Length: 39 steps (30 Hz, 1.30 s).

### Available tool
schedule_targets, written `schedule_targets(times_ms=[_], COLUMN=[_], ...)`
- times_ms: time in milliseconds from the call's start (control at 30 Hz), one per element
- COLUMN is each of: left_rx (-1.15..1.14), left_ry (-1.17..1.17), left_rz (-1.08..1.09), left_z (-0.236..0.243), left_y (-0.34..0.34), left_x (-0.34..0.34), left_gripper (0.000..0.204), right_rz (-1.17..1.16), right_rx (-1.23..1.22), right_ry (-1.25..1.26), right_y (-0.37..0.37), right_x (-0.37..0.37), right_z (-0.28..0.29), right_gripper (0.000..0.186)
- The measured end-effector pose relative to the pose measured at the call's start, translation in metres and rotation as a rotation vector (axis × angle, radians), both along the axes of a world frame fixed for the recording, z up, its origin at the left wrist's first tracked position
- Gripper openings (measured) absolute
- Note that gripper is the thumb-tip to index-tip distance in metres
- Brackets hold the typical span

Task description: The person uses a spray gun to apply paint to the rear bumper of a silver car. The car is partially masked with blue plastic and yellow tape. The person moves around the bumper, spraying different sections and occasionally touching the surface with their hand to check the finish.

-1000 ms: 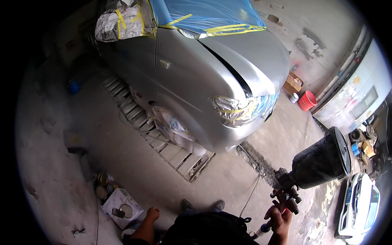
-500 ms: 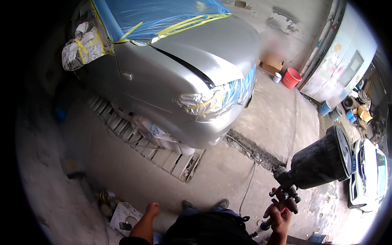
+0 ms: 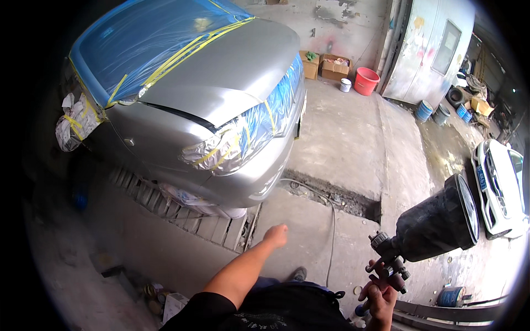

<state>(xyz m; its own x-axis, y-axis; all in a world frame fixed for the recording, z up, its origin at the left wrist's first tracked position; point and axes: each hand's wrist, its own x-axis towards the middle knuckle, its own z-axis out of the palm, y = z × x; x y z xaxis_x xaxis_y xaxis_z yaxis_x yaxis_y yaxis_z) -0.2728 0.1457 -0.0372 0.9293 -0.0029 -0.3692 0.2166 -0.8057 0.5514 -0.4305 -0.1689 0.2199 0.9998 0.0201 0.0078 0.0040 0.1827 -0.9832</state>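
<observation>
My right hand [image 3: 380, 298] grips a dark spray gun [image 3: 391, 276] with a large black cup [image 3: 430, 223] on top and a hose fitting below. My left hand [image 3: 275, 236] hangs out in front of me with fingers curled and nothing visible in it, apart from the car. The silver car [image 3: 221, 77] fills the upper left, its windscreen [image 3: 127, 55] under blue film with yellow tape, its mirror [image 3: 77, 124] and headlamp [image 3: 212, 151] wrapped. Wrapping also covers the wheel low on the near side.
Slatted grating [image 3: 226, 226], a broken trench [image 3: 359, 205] and a hose [image 3: 331, 243] cross the floor. By the back wall stand cardboard boxes [image 3: 337, 71], a red bucket [image 3: 365, 85] and a metal door [image 3: 425, 60]. A white car [image 3: 499, 182], tyres and cans occupy the right.
The view has swung right toward the car's front, so the car sits farther left. My left hand has risen forward from low by my side. The spray gun stays in my right hand.
</observation>
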Motion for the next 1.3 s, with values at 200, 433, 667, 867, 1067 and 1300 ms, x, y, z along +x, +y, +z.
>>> schedule_targets(times_ms=[200, 433, 667, 867, 1067, 1300], left_rx=[-0.828, -0.106, -0.156, -0.292, -0.423, -1.339], left_ry=[0.213, 0.116, 0.306, 0.422, 0.358, 0.963], left_rz=[-0.665, -0.267, 0.271, 0.694, 0.102, 0.717], left_z=[0.151, 0.006, -0.080, -0.120, -0.155, -0.067], left_y=[-0.195, -0.014, 0.188, 0.182, 0.184, 0.218], left_x=[0.060, 0.012, -0.225, -0.342, -0.272, -0.208], left_gripper=[0.085, 0.030, 0.022, 0.023, 0.028, 0.032], right_rz=[-0.050, 0.059, 0.117, 0.108, 0.093, 0.074], right_rx=[0.039, 0.073, 0.026, -0.085, -0.144, -0.156], right_ry=[-0.015, -0.019, 0.024, -0.038, -0.062, -0.031], right_y=[-0.027, -0.035, -0.005, 0.049, 0.111, 0.181], right_x=[-0.003, 0.024, 0.077, 0.120, 0.151, 0.172], right_z=[0.002, -0.008, 0.008, 0.023, 0.034, 0.043], right_gripper=[0.061, 0.066, 0.053, 0.046, 0.045, 0.045])
